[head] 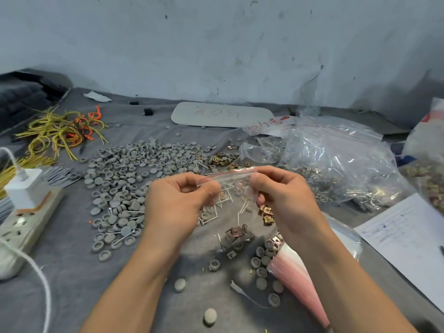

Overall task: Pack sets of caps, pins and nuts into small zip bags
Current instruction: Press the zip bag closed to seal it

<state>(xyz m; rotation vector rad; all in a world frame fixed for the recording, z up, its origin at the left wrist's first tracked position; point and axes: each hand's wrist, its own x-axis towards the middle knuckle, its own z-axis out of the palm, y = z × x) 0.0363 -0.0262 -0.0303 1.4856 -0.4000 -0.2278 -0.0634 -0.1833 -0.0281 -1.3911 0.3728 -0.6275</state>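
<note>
Both hands pinching zip bag top, caps behind

Cool, even daylight, soft faint shadows, glare on plastic bags, wide-angle bending at edges, slight blur overall

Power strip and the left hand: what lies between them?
Head view: loose grey caps, with a few pins, lie between the power strip and the left hand.
</note>
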